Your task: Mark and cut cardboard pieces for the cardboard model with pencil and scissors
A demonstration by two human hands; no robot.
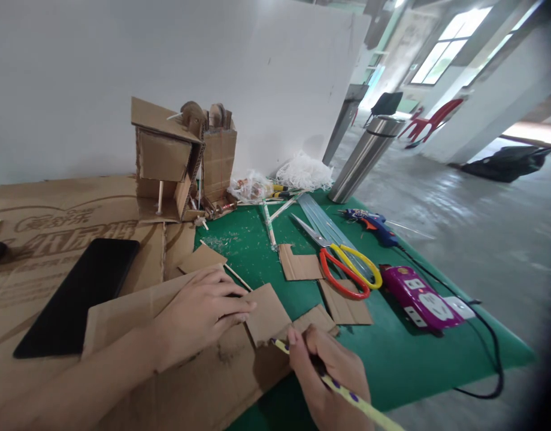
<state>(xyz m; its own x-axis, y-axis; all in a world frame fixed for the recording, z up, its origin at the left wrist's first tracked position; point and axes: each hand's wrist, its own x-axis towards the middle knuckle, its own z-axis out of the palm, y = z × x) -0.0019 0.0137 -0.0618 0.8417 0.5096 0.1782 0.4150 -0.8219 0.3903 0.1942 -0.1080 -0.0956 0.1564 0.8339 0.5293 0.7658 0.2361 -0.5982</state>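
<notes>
Your left hand [199,314] lies flat, fingers spread, pinning a small cardboard piece [267,312] on the larger cardboard sheet [203,383] at the near edge of the surface [392,359]; your right hand [329,374] is closed round a pencil [347,394], its tip at the piece's lower edge. Marking appears to be in hand. The next stroke calls for firm downward pressure; scissors [347,269] lie near, to the right.
</notes>
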